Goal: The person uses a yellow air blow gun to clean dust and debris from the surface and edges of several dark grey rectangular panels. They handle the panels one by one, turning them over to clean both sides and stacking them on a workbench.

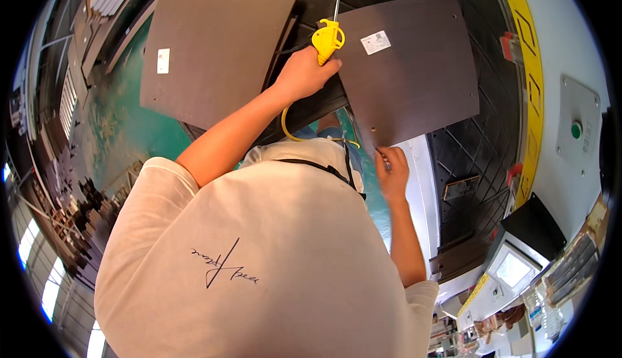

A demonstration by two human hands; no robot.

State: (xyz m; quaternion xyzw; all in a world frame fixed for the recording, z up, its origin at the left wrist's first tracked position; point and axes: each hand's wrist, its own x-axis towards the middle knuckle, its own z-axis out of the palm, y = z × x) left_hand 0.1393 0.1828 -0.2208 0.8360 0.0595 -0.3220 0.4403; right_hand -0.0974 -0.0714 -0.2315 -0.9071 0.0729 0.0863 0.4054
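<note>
A yellow air blow gun (328,38) with a long, bent metal nozzle is in my left hand (304,74), fingers wrapped round its handle. Its yellow hose (286,125) curls down in front of my waist. To the right lies a dark brown panel (414,73) with a white label and small holes near its corners. My right hand (392,171) pinches this panel's near left corner; the fingertips are partly hidden there. Left of the blow gun, under my left forearm, is a second brown panel (214,40), also labelled and drilled.
Beneath the panels is a black machine bed (457,163) with crossing lines. A yellow-marked rail (528,92) borders it, beside a grey housing with a green button (576,130). A screen (514,268) stands at lower right. Stacked boards (97,215) line the green floor (123,131) at left.
</note>
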